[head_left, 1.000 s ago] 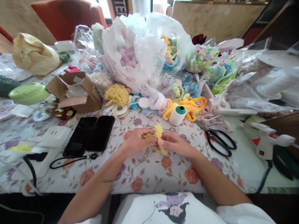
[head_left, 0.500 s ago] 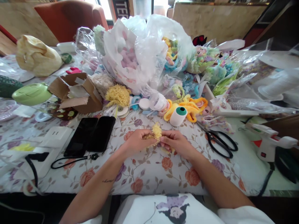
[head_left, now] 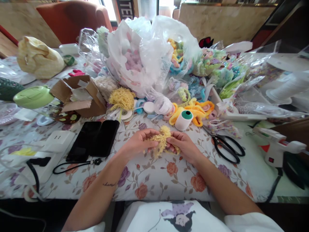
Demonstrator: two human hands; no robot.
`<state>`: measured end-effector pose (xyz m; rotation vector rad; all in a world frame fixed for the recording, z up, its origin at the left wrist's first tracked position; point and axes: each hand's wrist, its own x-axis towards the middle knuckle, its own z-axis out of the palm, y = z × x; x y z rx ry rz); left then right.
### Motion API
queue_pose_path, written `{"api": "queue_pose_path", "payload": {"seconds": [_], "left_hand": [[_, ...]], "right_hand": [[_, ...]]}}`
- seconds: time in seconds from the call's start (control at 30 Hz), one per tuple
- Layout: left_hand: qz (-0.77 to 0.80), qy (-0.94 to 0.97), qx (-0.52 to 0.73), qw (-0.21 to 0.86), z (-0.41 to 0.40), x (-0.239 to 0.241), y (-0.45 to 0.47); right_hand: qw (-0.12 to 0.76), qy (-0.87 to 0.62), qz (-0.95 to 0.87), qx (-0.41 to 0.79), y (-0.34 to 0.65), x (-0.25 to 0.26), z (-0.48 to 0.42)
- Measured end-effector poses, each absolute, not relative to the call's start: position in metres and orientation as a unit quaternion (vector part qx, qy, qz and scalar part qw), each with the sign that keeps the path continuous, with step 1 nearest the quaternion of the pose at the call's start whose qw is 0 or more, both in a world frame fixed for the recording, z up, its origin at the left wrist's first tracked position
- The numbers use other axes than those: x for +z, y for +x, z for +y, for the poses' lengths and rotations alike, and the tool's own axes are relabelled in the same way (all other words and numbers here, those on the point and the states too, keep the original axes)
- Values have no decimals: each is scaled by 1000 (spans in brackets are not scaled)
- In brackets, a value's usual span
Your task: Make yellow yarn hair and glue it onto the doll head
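Between my two hands is a fluffy pale yellow piece of yarn point(head_left: 161, 141), frayed and loosely bunched. My left hand point(head_left: 142, 141) pinches its left side between thumb and fingers. On the other side my right hand point(head_left: 181, 144) grips it the same way, thumb on top. Part of the yarn sticks up above the fingers, and some strands hang below. Just beyond the hands stands a white spool with a green top point(head_left: 183, 120). A larger ball of darker yellow yarn point(head_left: 122, 99) lies farther back to the left.
Black scissors point(head_left: 228, 148) lie right of my hands, with a glue gun point(head_left: 274, 145) beyond. Two black phones point(head_left: 93, 141) and a white power strip point(head_left: 51, 151) are at left. Plastic bags of plush pieces point(head_left: 149, 54) and a cardboard box point(head_left: 78, 96) crowd the back.
My left hand has shifted slightly left and its fingers have loosened and spread. More of the yellow yarn now shows between the hands and hangs lower.
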<state>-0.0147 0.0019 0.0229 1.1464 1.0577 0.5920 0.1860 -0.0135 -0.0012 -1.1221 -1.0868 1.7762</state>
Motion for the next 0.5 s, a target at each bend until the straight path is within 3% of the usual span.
{"api": "queue_pose_path", "payload": {"seconds": [0.2,0.33,0.5], "left_hand": [[502,542,344,580,1,22,-17],[450,694,437,354,-13,17,-6],[228,864,438,98,-26,-3,12]], "right_hand": [[403,-454,-422,674,185,2,-14],[403,-448,-429,672,182,-1,-15],[415,-449,-366,702,177,-3,-15]]}}
